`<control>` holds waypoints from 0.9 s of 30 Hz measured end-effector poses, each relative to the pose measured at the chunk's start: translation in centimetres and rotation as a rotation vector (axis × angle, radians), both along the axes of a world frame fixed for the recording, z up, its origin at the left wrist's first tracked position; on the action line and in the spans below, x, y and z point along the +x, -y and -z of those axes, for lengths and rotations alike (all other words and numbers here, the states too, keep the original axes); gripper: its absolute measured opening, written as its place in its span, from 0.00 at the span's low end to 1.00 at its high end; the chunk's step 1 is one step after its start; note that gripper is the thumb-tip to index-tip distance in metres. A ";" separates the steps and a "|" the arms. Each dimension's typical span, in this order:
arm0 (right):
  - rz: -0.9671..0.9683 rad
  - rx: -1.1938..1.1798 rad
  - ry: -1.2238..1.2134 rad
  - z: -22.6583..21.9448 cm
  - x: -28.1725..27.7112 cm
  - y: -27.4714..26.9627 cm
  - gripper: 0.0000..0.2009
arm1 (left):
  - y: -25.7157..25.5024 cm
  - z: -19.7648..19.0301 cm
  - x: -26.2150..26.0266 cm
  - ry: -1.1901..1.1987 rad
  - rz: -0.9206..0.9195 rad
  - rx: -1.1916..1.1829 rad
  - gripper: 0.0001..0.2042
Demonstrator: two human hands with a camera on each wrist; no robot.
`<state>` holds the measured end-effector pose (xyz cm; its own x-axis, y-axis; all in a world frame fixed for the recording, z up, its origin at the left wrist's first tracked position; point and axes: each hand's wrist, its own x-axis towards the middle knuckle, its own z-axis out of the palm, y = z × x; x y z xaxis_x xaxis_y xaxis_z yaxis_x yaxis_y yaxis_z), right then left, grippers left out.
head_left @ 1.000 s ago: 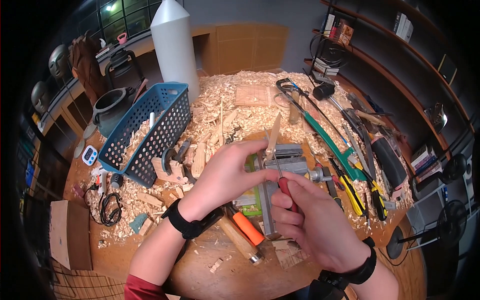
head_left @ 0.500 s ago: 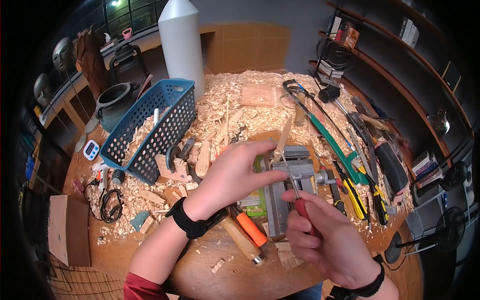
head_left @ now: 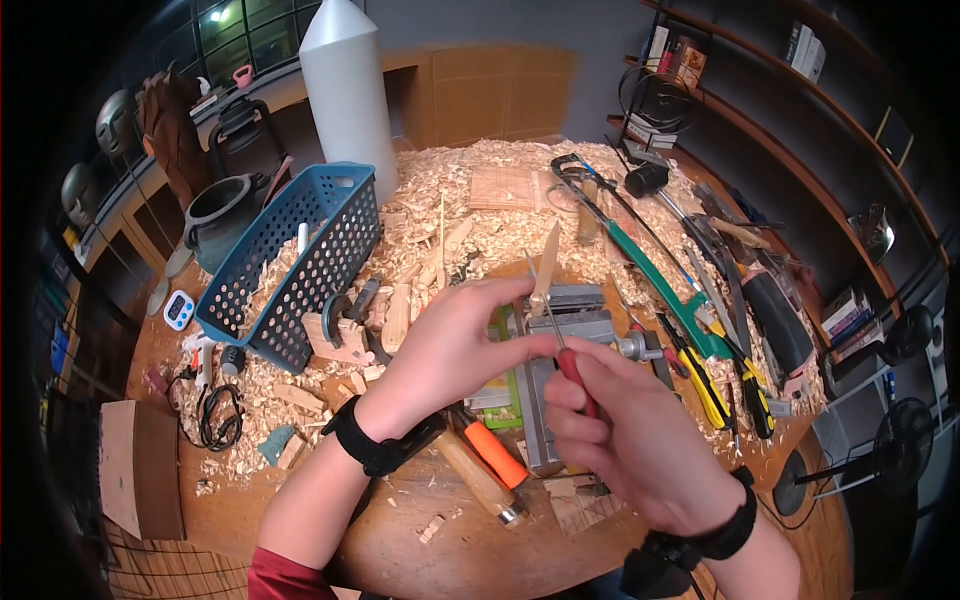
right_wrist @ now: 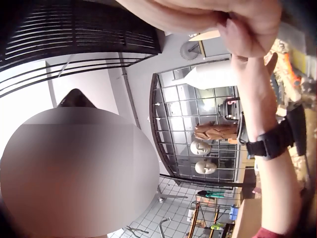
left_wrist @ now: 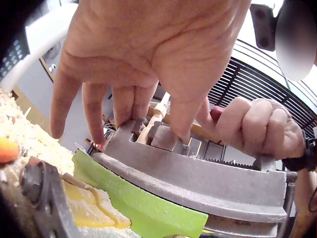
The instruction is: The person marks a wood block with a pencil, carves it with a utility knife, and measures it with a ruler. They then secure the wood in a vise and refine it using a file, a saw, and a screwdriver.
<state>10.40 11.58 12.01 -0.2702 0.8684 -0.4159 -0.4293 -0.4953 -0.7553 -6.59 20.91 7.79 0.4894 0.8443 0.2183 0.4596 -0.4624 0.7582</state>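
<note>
In the head view my right hand (head_left: 640, 430) grips the red handle of a slim file (head_left: 557, 322), its thin metal shaft angled forward across a pale wooden strip (head_left: 547, 265). That strip stands up, tapered end on top, from the jaws of a grey bench vise (head_left: 585, 328). My left hand (head_left: 450, 345) reaches in from the left with its fingertips right at the vise and strip, thumb tip close to the file's shaft. In the left wrist view its fingers (left_wrist: 92, 109) extend straight down over the vise. The right wrist view hides the file.
A blue basket (head_left: 308, 290) stands among wood shavings at the left. A wooden-handled tool (head_left: 478, 475) and an orange handle (head_left: 496, 455) lie by the vise's near side. To the right are a green saw (head_left: 655, 280) and yellow-black tools (head_left: 697, 380).
My right hand drew the file back toward me, then pushed it forward again, close to where it was a second ago. The left hand stayed at the strip. The head view shifted slightly and returned.
</note>
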 end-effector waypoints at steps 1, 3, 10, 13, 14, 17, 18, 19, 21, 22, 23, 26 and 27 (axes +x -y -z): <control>-0.011 0.034 -0.017 0.2 -0.1 -0.4 0.15 | 0.0 0.1 0.0 0.000 0.001 0.003 0.25; 0.002 0.003 0.007 -0.4 -0.1 0.5 0.15 | -0.1 0.5 -0.1 0.007 0.000 0.047 0.25; 0.015 -0.029 0.045 -0.7 -0.1 1.4 0.14 | 0.0 -0.2 0.0 -0.021 0.003 -0.024 0.25; 0.008 -0.014 0.003 -0.1 -0.2 0.7 0.14 | -0.2 0.2 -0.1 -0.009 0.013 0.033 0.26; 0.015 -0.013 0.009 -0.2 -0.3 1.0 0.14 | -0.3 0.5 -0.1 0.006 0.016 0.058 0.26; 0.019 -0.108 -0.015 -1.7 0.3 2.8 0.14 | -0.2 0.3 -0.2 0.011 -0.004 0.047 0.27; 0.016 -0.112 -0.022 -1.5 0.2 2.6 0.14 | 0.0 0.2 -0.2 -0.007 -0.008 0.010 0.27; 0.007 -0.083 -0.005 -1.3 0.1 2.2 0.14 | 0.0 0.2 -0.2 -0.017 -0.004 0.009 0.27; -0.009 -0.004 0.009 -0.2 0.2 0.9 0.15 | -0.2 0.5 -0.1 -0.002 -0.021 0.013 0.27; -0.006 -0.003 0.006 -0.1 0.1 0.7 0.15 | -0.2 0.7 -0.1 -0.005 -0.018 0.014 0.27; 0.006 0.002 0.016 -0.1 -0.2 0.5 0.15 | -0.4 1.0 -0.1 -0.009 -0.010 0.081 0.27; 0.015 -0.037 0.022 -0.9 0.1 2.0 0.15 | 0.0 -0.1 -0.1 -0.030 -0.005 0.082 0.26; 0.010 -0.082 0.023 -1.1 0.2 2.5 0.15 | 0.1 -0.4 -0.1 -0.042 -0.011 0.014 0.26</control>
